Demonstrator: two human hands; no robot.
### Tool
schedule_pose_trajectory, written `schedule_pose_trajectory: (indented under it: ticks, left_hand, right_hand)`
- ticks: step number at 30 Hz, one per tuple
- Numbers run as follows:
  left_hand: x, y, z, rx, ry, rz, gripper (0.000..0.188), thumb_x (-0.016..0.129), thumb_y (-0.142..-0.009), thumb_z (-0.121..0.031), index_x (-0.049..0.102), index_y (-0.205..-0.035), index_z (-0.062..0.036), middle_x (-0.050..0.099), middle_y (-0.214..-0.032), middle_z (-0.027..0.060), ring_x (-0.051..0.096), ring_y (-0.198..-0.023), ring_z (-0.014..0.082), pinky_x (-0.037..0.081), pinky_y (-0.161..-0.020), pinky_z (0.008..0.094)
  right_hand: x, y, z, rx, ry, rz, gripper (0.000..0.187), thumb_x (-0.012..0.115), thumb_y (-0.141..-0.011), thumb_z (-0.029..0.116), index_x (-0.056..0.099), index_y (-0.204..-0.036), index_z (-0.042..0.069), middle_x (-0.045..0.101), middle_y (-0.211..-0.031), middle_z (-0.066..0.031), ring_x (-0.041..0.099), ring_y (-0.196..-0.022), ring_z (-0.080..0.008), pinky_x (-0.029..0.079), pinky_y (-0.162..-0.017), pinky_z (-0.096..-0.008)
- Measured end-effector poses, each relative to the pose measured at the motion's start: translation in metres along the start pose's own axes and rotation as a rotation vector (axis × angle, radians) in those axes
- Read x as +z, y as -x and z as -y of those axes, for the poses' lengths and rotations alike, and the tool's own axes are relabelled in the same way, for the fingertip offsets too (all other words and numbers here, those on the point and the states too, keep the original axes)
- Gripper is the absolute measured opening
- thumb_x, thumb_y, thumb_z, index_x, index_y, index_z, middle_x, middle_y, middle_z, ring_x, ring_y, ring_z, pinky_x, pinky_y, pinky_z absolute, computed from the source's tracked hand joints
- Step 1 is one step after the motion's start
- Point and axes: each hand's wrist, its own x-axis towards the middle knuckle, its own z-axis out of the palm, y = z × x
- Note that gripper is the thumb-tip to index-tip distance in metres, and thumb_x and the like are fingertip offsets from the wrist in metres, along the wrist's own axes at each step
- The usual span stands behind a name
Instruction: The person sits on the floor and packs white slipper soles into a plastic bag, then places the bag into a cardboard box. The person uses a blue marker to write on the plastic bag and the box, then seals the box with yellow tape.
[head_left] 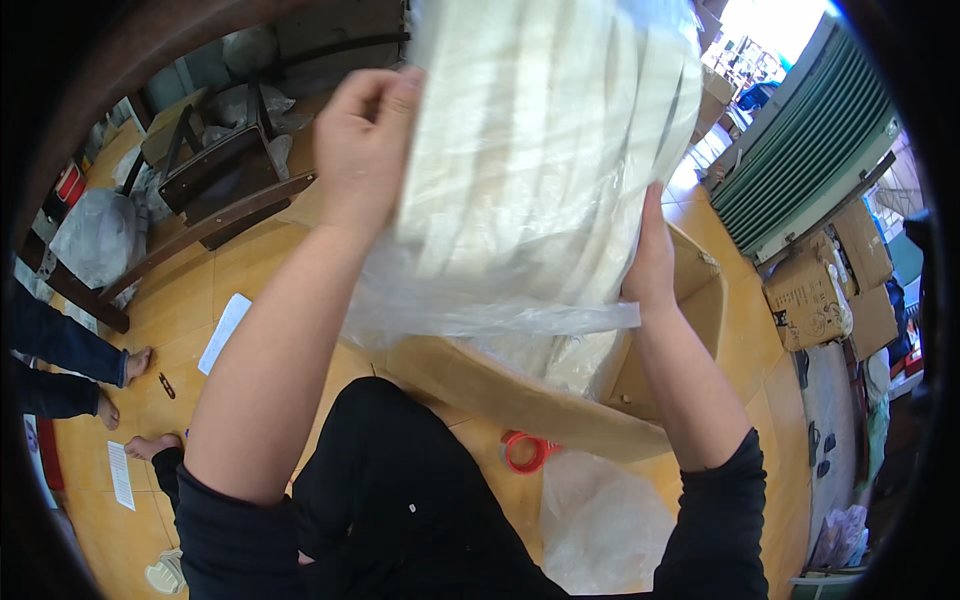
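Note:
A large clear plastic bag (530, 150) packed with long off-white pieces is held up between my two hands. What the pieces are I cannot make out. My left hand (362, 145) is closed on the bag's left edge, its thumb and fingers pinching the plastic. Against the right side presses my right hand (652, 255), its fingers mostly hidden behind the bag. Below the bag stands an open cardboard box (520, 395), with more clear plastic and pale contents (580, 365) showing inside it.
A red tape dispenser (524, 452) and a loose clear plastic sheet (605, 520) lie on the tiled floor in front of the box. At left are a wooden bench (205, 215), papers (225, 332) and another person's bare feet (138, 366). Cardboard boxes (808, 300) stand at right.

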Motion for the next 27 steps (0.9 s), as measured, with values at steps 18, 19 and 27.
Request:
schedule_pose_trajectory:
  ticks: [18, 19, 27]
  left_hand:
    - [-0.166, 0.120, 0.010, -0.120, -0.460, 0.340, 0.027, 0.067, -0.091, -0.010, 0.067, -0.115, 0.0020, 0.072, -0.104, 0.0148, 0.070, -0.096, 0.0221, 0.052, -0.088, 0.0304]
    - [-0.193, 0.149, -0.001, -0.287, -0.398, 0.117, 0.026, 0.065, -0.093, -0.009, 0.066, -0.116, 0.0042, 0.072, -0.101, 0.0140, 0.069, -0.094, 0.0191, 0.052, -0.087, 0.0280]
    - [-0.413, 0.412, -0.123, -0.645, -1.611, 0.066, 0.045, 0.071, -0.085, -0.017, 0.060, -0.127, -0.0030, 0.057, -0.134, 0.0191, 0.050, -0.125, 0.0402, 0.036, -0.110, 0.0512]
  right_hand:
    - [0.035, 0.123, 0.010, 0.034, -0.045, 1.130, 0.053, 0.075, -0.089, 0.030, 0.060, -0.128, -0.002, 0.065, -0.120, -0.0228, 0.064, -0.111, -0.0362, 0.050, -0.098, -0.0420]
    - [0.052, 0.151, -0.009, 0.118, -0.043, 1.202, 0.057, 0.073, -0.090, 0.031, 0.056, -0.133, -0.002, 0.059, -0.130, -0.0243, 0.059, -0.120, -0.0374, 0.047, -0.103, -0.0427]
    - [0.082, 0.320, -0.178, 0.575, 0.466, 0.367, 0.065, 0.051, -0.101, 0.030, 0.030, -0.151, -0.005, 0.040, -0.150, -0.0289, 0.036, -0.143, -0.0365, 0.028, -0.118, -0.0419]
